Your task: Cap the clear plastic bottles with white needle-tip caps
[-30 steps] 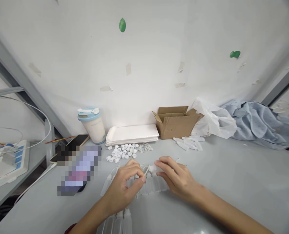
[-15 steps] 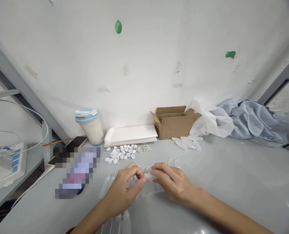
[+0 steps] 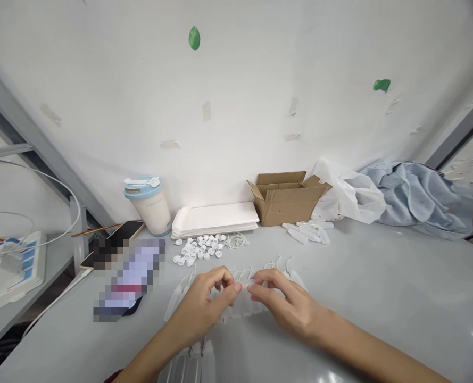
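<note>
My left hand point(image 3: 209, 298) and my right hand point(image 3: 286, 300) meet at the middle of the desk, both closed in a pinch. Between their fingertips is a small translucent plastic piece point(image 3: 245, 286), mostly hidden by the fingers. Just below and behind the hands lies a row of translucent plastic tubes point(image 3: 242, 307) with white string loops at their far ends. More capped tubes point(image 3: 194, 367) lie side by side near the front edge, beside my left forearm. Small white caps point(image 3: 200, 249) are scattered in a pile beyond my left hand, with loose string loops point(image 3: 236, 240) next to them.
Along the wall stand a lidded cup point(image 3: 148, 210), a stack of white padded envelopes point(image 3: 216, 219), an open cardboard box point(image 3: 288, 205), a white plastic bag point(image 3: 351, 194) and blue cloth point(image 3: 415, 194). Loose translucent tubes point(image 3: 308, 232) lie before the box. Two phones point(image 3: 134, 276) rest at left.
The fingertips of both hands have shifted slightly, and the pinched piece shows less between them. The view has tilted a little; the things on the desk lie as before.
</note>
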Available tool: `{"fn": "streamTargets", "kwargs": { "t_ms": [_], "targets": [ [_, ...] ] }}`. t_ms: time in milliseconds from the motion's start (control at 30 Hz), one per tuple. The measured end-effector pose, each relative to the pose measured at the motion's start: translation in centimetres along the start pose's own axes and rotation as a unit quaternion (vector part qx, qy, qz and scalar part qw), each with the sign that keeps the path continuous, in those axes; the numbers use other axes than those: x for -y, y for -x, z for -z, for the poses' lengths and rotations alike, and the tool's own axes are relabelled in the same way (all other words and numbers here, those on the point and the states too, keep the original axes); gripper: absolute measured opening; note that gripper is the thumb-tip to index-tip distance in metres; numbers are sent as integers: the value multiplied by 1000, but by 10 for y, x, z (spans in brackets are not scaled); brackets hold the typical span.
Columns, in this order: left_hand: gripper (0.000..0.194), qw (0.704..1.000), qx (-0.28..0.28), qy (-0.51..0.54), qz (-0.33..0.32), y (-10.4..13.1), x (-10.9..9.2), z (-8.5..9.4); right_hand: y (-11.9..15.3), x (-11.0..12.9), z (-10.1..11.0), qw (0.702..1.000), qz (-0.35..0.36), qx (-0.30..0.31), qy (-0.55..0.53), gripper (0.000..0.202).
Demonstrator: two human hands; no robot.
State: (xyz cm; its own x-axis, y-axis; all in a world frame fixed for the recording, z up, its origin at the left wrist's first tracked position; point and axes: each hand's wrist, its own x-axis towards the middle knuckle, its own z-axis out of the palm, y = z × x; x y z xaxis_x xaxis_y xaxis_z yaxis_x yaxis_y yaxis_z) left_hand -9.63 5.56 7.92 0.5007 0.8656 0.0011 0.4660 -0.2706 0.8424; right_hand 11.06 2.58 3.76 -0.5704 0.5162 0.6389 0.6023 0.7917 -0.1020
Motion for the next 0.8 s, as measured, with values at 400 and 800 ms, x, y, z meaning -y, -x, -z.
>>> {"fn": "streamTargets", "kwargs": {
  "t_ms": [400, 800],
  "targets": [
    [27, 996, 28, -52, -70, 9, -4, 0, -10, 5, 8, 998, 36, -58, 14, 28],
    [13, 994, -51, -61, -68, 2, 6, -2, -13, 5, 13, 993, 53, -82, 60, 28]
  ]
}}
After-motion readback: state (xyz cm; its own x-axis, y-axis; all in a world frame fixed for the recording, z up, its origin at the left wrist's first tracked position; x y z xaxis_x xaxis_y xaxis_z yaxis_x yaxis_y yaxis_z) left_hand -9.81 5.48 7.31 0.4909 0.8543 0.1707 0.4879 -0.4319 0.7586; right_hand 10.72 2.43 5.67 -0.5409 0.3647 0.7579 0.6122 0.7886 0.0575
